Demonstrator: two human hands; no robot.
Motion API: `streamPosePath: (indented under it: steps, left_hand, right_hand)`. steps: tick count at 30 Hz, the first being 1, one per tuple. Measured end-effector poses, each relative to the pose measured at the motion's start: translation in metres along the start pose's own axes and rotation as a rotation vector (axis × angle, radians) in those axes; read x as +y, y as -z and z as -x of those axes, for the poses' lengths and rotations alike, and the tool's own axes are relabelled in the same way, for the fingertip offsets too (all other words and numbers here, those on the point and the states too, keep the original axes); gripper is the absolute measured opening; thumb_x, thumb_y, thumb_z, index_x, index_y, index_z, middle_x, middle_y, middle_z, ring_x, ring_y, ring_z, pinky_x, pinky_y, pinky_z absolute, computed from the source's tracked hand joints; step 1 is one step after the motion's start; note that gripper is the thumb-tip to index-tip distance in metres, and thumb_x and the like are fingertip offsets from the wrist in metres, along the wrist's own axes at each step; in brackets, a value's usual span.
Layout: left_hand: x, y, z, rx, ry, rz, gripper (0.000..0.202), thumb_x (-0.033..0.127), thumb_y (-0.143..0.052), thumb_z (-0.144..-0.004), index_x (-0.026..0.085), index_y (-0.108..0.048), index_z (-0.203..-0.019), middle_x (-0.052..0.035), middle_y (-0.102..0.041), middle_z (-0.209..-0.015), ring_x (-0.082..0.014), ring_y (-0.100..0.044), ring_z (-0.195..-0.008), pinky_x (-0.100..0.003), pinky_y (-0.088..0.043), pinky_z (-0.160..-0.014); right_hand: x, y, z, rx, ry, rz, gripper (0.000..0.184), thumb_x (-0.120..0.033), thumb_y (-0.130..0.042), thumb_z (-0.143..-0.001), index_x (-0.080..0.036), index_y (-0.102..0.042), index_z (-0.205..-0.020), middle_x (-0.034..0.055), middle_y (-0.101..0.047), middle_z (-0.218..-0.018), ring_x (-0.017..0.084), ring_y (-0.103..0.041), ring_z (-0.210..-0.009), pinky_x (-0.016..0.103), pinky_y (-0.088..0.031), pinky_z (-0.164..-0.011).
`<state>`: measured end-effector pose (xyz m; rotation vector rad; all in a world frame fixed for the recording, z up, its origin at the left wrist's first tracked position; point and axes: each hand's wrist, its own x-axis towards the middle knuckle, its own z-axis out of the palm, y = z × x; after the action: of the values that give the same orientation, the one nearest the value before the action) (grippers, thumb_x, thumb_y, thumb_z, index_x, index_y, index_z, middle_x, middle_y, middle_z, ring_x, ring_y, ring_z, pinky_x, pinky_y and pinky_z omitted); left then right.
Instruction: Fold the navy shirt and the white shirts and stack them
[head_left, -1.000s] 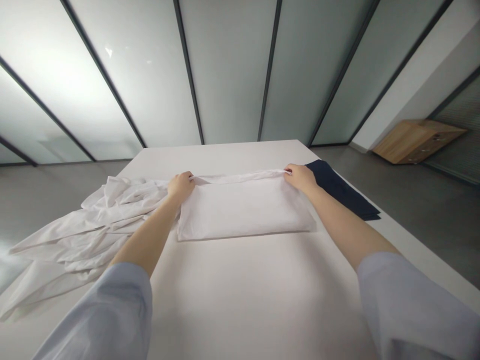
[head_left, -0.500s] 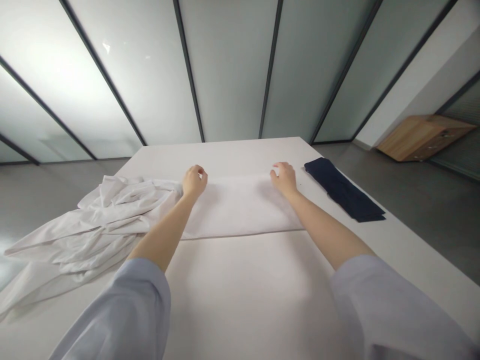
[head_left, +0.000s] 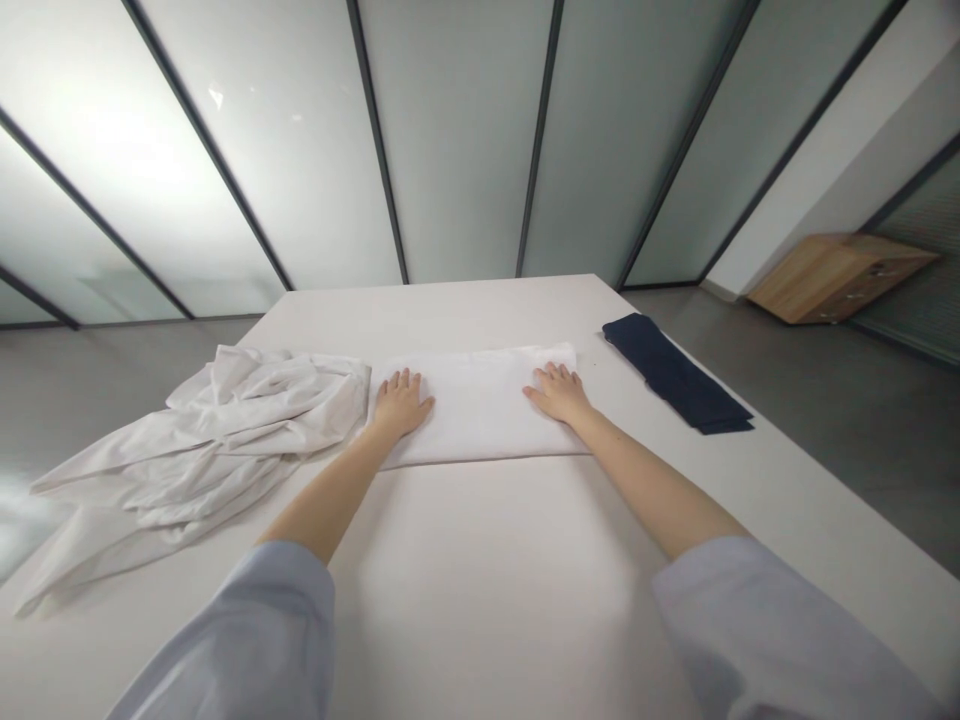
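Observation:
A white cloth (head_left: 476, 410), folded into a flat rectangle, lies in the middle of the table. My left hand (head_left: 403, 402) rests flat on its left part, fingers spread and palm down. On the right part of the cloth lies my right hand (head_left: 558, 391), also flat with its fingers apart. Neither hand grips anything. Just left of the folded cloth, a loose heap of white fabric (head_left: 262, 420) spreads in wrinkles toward the table's left edge.
A folded dark navy cloth (head_left: 675, 375) lies near the right edge of the white table (head_left: 495, 590). Frosted glass panels (head_left: 457, 140) stand beyond the far edge. A wooden cabinet (head_left: 817, 275) is on the floor at the right.
Both hands, raised with curled fingers before, have come down flat onto the folded white cloth and opened. The loose white heap looks slightly shifted, its lower-left end drawn in a little.

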<state>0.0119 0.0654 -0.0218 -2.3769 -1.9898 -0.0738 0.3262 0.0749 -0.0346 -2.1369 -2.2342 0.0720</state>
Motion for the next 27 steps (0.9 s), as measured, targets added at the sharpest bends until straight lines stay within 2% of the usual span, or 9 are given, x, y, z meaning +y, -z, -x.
streamPosePath:
  steps: [2, 5, 8, 10, 12, 15, 22, 27]
  left_hand:
    - [0.021, 0.009, 0.013, 0.011, -0.069, 0.06, 0.049, 0.037, -0.038, -0.095, 0.014, -0.047, -0.138, -0.0153, -0.048, -0.145, -0.027, -0.042, -0.135, -0.04, -0.032, -0.11]
    - [0.061, 0.015, 0.035, -0.021, -0.137, 0.167, 0.041, 0.033, -0.033, -0.097, 0.018, -0.056, -0.128, -0.0108, -0.062, -0.129, -0.0233, -0.055, -0.12, -0.036, -0.041, -0.102]
    - [0.088, 0.01, 0.05, -0.044, -0.121, 0.165, 0.042, 0.031, -0.03, -0.098, 0.017, -0.055, -0.128, -0.0141, -0.057, -0.134, -0.0263, -0.051, -0.125, -0.042, -0.041, -0.103]
    - [0.093, 0.002, 0.055, -0.06, -0.091, 0.134, 0.047, 0.031, -0.027, -0.098, 0.016, -0.049, -0.137, -0.0157, -0.046, -0.146, -0.0297, -0.04, -0.136, -0.048, -0.035, -0.108]
    - [0.089, -0.005, 0.056, -0.08, -0.064, 0.114, 0.052, 0.037, -0.026, -0.098, 0.019, -0.041, -0.144, -0.0139, -0.035, -0.154, -0.0319, -0.028, -0.143, -0.054, -0.027, -0.112]
    - [0.071, -0.011, 0.055, -0.112, -0.034, 0.113, 0.059, 0.048, -0.025, -0.097, 0.023, -0.034, -0.149, -0.0112, -0.026, -0.159, -0.0329, -0.02, -0.146, -0.057, -0.021, -0.114]
    - [0.009, -0.012, 0.065, -0.118, 0.093, 0.051, 0.073, 0.061, -0.022, -0.094, 0.018, -0.029, -0.152, -0.0134, -0.02, -0.16, -0.032, -0.016, -0.147, -0.052, -0.017, -0.117]
    - [-0.013, -0.011, 0.074, -0.107, 0.134, 0.032, 0.074, 0.065, -0.022, -0.093, 0.022, -0.029, -0.153, -0.0124, -0.02, -0.16, -0.034, -0.018, -0.147, -0.058, -0.018, -0.114]
  right_hand:
    - [-0.02, 0.006, 0.008, 0.038, 0.04, -0.013, 0.056, -0.044, -0.045, -0.093, -0.016, -0.044, -0.143, 0.0171, -0.035, -0.154, 0.034, -0.03, -0.141, 0.05, -0.024, -0.112]
    - [-0.063, 0.012, 0.027, 0.076, 0.217, -0.064, 0.05, -0.039, -0.044, -0.094, -0.017, -0.047, -0.139, 0.0153, -0.04, -0.151, 0.03, -0.035, -0.138, 0.043, -0.028, -0.112]
    - [-0.096, 0.007, 0.047, 0.029, 0.287, -0.097, 0.046, -0.038, -0.033, -0.098, -0.019, -0.049, -0.138, 0.0144, -0.048, -0.145, 0.028, -0.043, -0.133, 0.042, -0.033, -0.108]
    - [-0.104, -0.001, 0.057, -0.01, 0.263, -0.088, 0.049, -0.039, -0.028, -0.1, -0.018, -0.046, -0.141, 0.0151, -0.045, -0.148, 0.03, -0.041, -0.135, 0.046, -0.032, -0.108]
    - [-0.101, -0.009, 0.063, -0.026, 0.232, -0.07, 0.054, -0.043, -0.026, -0.1, -0.018, -0.041, -0.146, 0.0152, -0.035, -0.154, 0.033, -0.032, -0.141, 0.05, -0.026, -0.111]
    - [-0.087, -0.015, 0.067, -0.043, 0.21, -0.061, 0.061, -0.053, -0.022, -0.099, -0.022, -0.036, -0.15, 0.0126, -0.025, -0.159, 0.035, -0.02, -0.145, 0.054, -0.019, -0.113]
    - [-0.032, -0.011, 0.07, -0.08, 0.077, -0.016, 0.067, -0.06, -0.021, -0.096, -0.024, -0.033, -0.152, 0.0101, -0.024, -0.16, 0.035, -0.022, -0.145, 0.055, -0.019, -0.114]
    - [0.006, -0.015, 0.07, -0.049, 0.027, 0.015, 0.068, -0.059, -0.021, -0.096, -0.021, -0.033, -0.152, 0.0093, -0.025, -0.159, 0.03, -0.019, -0.146, 0.05, -0.018, -0.116]
